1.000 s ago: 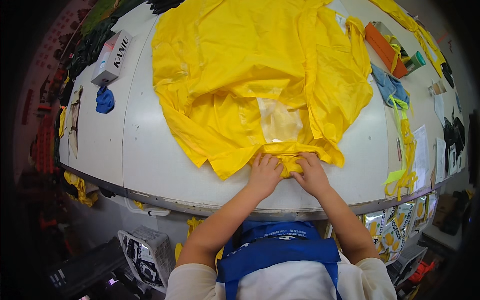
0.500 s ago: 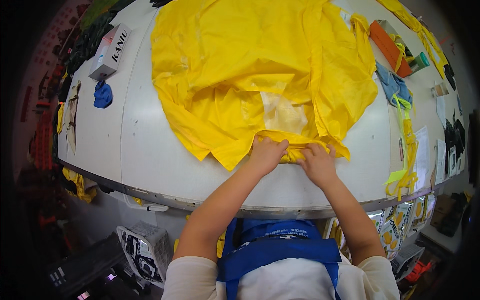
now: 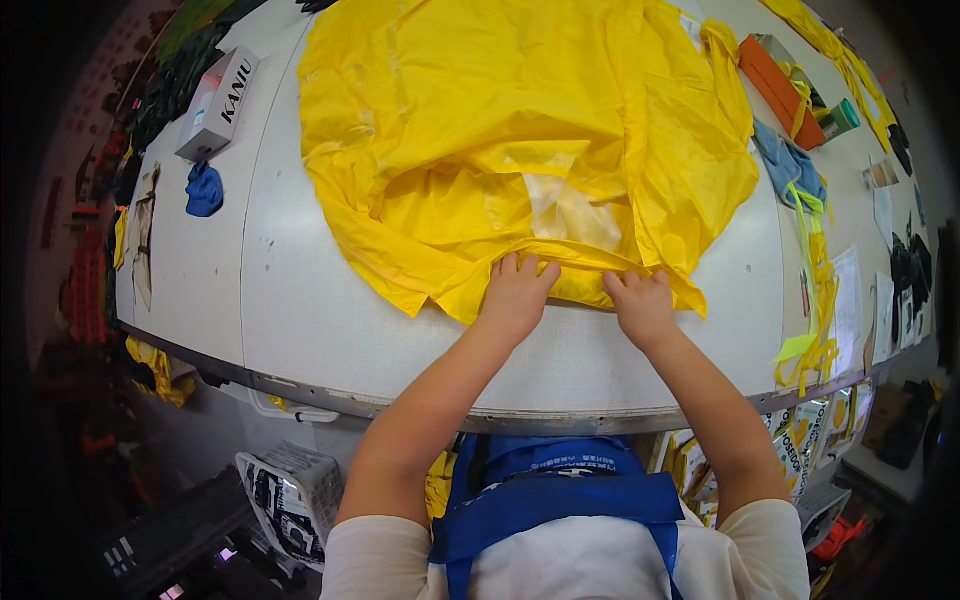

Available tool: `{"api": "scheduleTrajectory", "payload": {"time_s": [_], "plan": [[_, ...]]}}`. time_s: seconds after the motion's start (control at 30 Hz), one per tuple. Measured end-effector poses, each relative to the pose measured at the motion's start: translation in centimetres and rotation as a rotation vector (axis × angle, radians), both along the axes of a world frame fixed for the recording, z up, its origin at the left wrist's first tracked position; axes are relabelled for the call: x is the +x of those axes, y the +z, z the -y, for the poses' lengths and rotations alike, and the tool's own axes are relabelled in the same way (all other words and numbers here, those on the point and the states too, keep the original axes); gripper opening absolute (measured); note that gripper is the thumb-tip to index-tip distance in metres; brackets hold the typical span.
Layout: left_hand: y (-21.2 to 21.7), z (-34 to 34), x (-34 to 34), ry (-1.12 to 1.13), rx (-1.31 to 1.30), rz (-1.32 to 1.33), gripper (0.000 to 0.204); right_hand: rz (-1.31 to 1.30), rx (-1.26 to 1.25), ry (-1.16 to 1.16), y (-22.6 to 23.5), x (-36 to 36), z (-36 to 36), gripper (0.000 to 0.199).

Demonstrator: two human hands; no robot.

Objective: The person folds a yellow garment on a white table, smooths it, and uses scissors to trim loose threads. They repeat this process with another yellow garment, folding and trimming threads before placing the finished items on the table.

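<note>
A large yellow garment of thin, smooth fabric point(image 3: 480, 90) lies spread over the pale table, with its near edge gathered toward me. Whitish lining shows inside its opening. My left hand point(image 3: 517, 297) is closed on the near edge, fingers curled over the fabric. To its right, my right hand point(image 3: 643, 304) pinches the same edge, which runs folded between the two hands. Parts of both hands' fingertips are hidden in the cloth.
On the left of the table point(image 3: 330, 350) are a white box point(image 3: 218, 103) and a blue cloth bundle point(image 3: 204, 190). To the right lie an orange box point(image 3: 780, 93), a blue cloth point(image 3: 788, 170), yellow straps point(image 3: 820, 310) and papers point(image 3: 846, 310). A white basket point(image 3: 300, 490) stands below the table's edge.
My hands have spread farther apart along the garment's near edge, the left going left and slightly away. The edge between them is stretched longer and flatter, and the garment's near corner has shifted away.
</note>
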State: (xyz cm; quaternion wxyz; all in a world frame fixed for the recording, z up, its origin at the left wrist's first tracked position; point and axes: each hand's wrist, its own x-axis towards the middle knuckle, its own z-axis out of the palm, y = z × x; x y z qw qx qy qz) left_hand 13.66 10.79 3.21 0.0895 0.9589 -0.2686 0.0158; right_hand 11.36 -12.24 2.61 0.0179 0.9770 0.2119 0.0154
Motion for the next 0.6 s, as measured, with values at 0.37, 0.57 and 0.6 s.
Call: {"api": "scheduleTrajectory", "payload": {"time_s": [0.37, 0.57, 0.6], "plan": [[3.8, -3.3, 0.5, -0.143, -0.031, -0.287, 0.033, -0.175, 0.17, 0.069, 6.0, -1.3, 0.2, 0.022], [3.3, -3.2, -1.8, -0.143, 0.273, -0.489, 0.016, -0.144, 0.235, 0.117, 1.8, -4.6, -1.7, 0.015], [2.9, -2.4, -2.4, -0.09, 0.194, -0.336, 0.017, -0.176, 0.217, 0.077, 1.7, -4.4, -2.2, 0.015]]}}
